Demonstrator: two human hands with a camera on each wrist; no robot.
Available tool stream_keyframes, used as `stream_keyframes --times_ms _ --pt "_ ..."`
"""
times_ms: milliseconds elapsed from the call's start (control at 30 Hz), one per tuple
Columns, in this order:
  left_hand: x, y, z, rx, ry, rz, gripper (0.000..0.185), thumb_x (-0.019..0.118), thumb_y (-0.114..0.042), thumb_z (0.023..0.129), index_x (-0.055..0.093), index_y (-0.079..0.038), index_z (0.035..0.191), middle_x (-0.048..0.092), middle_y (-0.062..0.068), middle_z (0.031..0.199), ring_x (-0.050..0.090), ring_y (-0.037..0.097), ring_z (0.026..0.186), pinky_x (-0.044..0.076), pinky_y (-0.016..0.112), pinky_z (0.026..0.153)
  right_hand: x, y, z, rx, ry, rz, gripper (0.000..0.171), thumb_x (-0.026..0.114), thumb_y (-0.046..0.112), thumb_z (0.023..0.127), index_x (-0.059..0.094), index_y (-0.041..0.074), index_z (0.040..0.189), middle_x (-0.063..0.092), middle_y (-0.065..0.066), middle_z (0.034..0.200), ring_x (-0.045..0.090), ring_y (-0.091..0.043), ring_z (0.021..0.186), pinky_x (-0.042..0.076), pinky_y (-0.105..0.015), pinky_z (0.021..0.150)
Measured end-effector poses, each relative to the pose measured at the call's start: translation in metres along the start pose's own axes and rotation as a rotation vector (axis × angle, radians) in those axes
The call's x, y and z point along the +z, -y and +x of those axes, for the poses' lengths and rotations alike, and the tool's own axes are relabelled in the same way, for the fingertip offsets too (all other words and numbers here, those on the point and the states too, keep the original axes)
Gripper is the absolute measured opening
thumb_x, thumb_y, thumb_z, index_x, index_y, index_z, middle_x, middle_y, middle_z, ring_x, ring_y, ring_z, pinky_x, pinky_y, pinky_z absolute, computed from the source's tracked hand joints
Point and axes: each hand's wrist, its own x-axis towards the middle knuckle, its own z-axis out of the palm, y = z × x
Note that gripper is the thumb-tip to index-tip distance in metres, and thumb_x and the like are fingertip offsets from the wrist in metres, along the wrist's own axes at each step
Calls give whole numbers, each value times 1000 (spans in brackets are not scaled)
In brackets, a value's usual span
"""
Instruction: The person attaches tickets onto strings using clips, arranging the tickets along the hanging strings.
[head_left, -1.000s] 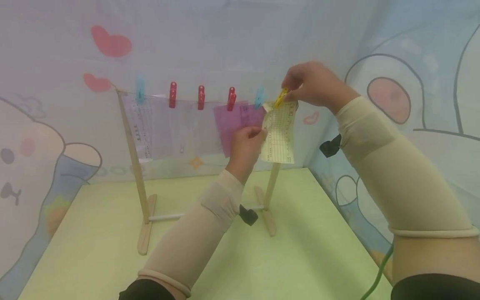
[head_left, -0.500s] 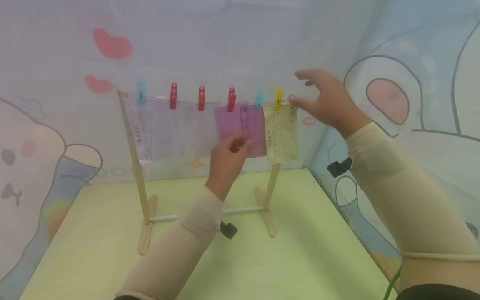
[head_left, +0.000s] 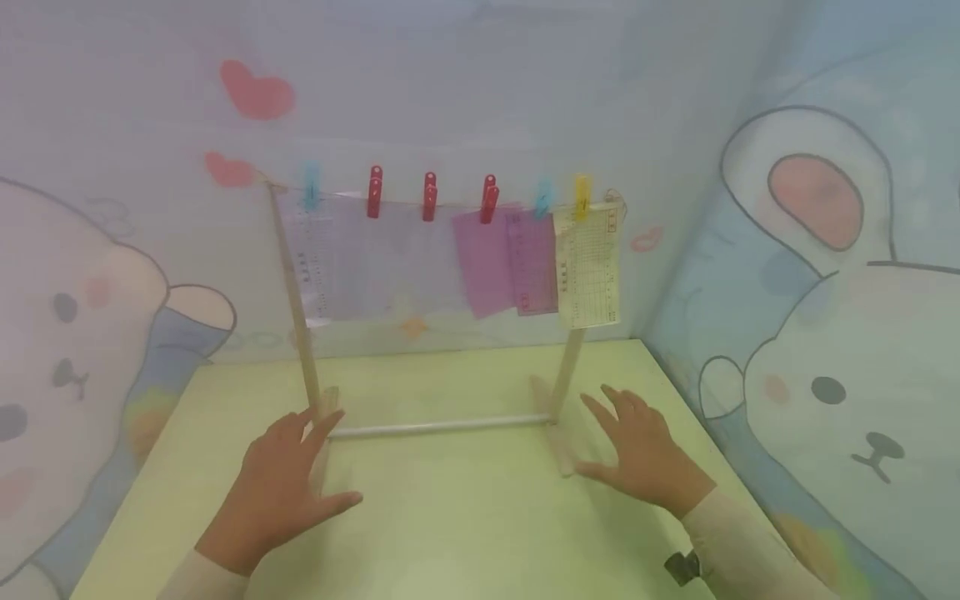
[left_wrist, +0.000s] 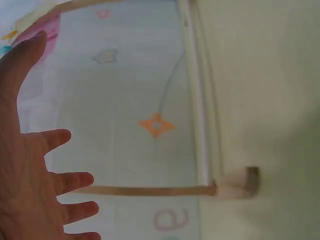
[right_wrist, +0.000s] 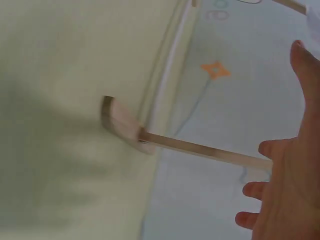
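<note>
The small wooden drying rack (head_left: 300, 292) stands on the pale green surface (head_left: 465, 517), its string carrying coloured plastic pegs (head_left: 429, 196) and paper slips (head_left: 588, 267). The left hand (head_left: 281, 487) lies spread, fingers straight, beside the rack's left foot; the right hand (head_left: 637, 450) lies spread beside the right foot (head_left: 558, 450). Neither holds anything.

No writing can be read anywhere. The yellow gridded slip (head_left: 589, 265) pegged on the line above the right hand (head_left: 640, 450) and the pale sheet (head_left: 306, 258) above the left hand (head_left: 281, 483) carry print too blurred to make out.
</note>
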Motion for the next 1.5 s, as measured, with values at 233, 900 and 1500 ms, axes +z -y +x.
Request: stream_keyframes --times_ms 233,900,1500 --pt "25 20 -49 -63 121 146 118 61 -91 55 35 -29 152 41 24 146 32 52 133 25 76 94 58 1 -38 137 161 18 119 59 89 62 20 28 157 14 -13 162 12 -47 144 17 -75 102" --pt "27 14 -52 -47 148 131 118 61 -91 55 35 -30 152 36 23 151 26 51 138 19 75 100 67 21 -45 126 171 57 126 65 87 57 18 29 157 16 -15 161 14 -47 144 18 -75 103" --pt "66 -12 -2 187 144 15 116 65 -88 56 38 -27 151 38 22 151 28 51 137 22 71 102 48 26 -122 307 92 21 119 64 85 63 26 20 156 22 -20 159 21 -51 141 24 -73 102"
